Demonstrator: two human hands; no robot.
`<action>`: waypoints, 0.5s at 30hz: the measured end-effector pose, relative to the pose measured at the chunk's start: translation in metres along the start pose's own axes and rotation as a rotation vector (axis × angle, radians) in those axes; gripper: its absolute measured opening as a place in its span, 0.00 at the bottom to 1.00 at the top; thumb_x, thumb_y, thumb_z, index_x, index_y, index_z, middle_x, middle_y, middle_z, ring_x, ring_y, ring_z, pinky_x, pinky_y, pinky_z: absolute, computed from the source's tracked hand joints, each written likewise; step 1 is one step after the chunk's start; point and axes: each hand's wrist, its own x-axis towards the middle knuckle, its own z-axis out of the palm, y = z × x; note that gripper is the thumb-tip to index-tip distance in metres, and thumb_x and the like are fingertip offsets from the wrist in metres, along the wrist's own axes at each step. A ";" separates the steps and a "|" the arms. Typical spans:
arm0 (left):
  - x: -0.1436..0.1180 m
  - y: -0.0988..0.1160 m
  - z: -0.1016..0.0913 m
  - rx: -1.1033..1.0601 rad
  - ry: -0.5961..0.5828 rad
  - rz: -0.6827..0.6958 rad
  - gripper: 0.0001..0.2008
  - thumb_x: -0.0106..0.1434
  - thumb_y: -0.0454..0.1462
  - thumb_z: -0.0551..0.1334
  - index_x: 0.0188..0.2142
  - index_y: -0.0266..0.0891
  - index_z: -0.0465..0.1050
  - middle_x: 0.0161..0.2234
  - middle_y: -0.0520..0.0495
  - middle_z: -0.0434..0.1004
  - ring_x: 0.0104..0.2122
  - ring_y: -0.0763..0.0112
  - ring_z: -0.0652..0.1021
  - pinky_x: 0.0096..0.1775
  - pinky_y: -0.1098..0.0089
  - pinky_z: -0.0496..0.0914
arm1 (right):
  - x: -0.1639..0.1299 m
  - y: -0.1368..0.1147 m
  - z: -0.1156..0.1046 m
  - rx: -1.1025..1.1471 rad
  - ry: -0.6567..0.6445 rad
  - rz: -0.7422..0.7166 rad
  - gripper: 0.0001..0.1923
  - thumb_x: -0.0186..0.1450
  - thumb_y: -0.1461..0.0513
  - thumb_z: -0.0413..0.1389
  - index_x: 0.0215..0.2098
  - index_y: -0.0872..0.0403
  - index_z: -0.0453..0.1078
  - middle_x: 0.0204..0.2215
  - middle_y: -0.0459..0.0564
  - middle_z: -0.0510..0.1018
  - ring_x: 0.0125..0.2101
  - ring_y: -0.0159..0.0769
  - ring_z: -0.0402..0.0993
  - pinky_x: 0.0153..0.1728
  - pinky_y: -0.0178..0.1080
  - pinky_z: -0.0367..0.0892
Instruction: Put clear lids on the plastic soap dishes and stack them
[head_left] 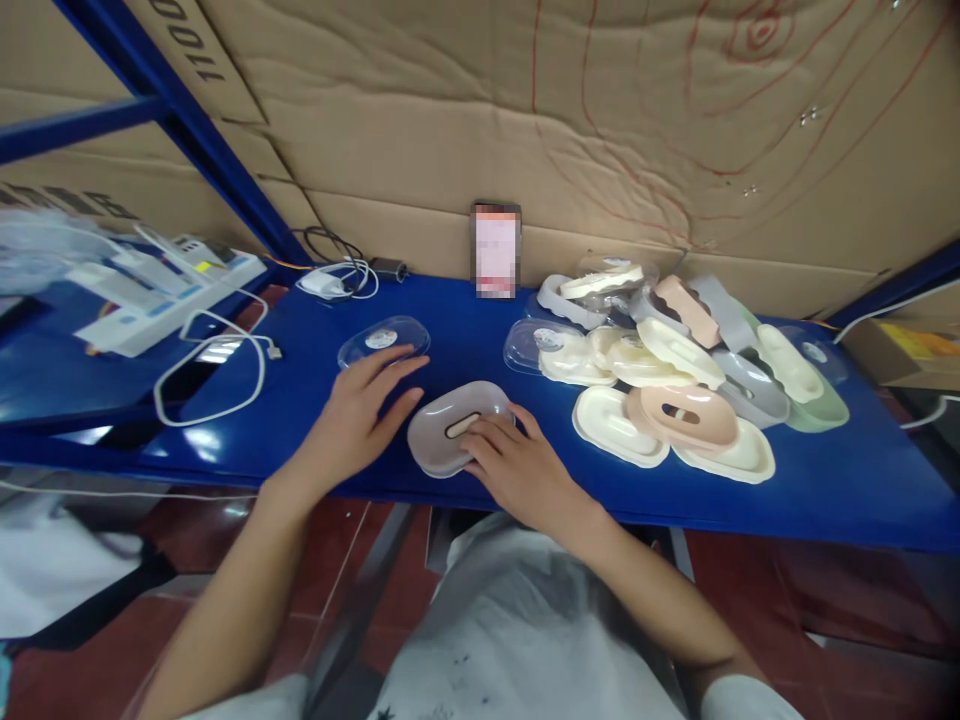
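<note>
1. Left arm: bare forearm extends from the lower left up and forward over the front edge of the blue shelf (825,470), wrist straight.
2. Left hand (352,415): palm down, fingers extended and slightly spread, resting flat on the shelf surface. It grips nothing. Its fingertips lie just short of the clear lid (384,339); contact with the lid cannot be confirmed.
3. Right arm: bare forearm enters from the lower right and angles up and to the left toward the shelf centre.
4. Right hand (521,470): palm down, fingers loosely curved, laid over the near right rim of the grey soap dish (450,428). The fingertips touch the dish top beside its oval slot. The hand rests on the dish rather than clamping it.
5. Grey soap dish: stands upright on the shelf near the front edge, between the two hands.
6. Clear lid: lies flat on the shelf behind the left hand, apart from the grey dish.
7. Pile of soap dishes (675,370): cream, pink, grey and green parts heaped to the right of the right hand, well apart from it.
8. White cable (225,370): looped on the shelf to the left of the left hand.
</note>
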 end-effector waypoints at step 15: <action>-0.043 0.047 0.046 -0.093 -0.007 0.005 0.40 0.75 0.51 0.65 0.78 0.50 0.47 0.76 0.33 0.55 0.73 0.42 0.65 0.67 0.43 0.68 | 0.000 0.000 0.008 -0.036 0.230 0.051 0.10 0.81 0.60 0.53 0.48 0.52 0.76 0.51 0.50 0.86 0.55 0.39 0.78 0.63 0.48 0.60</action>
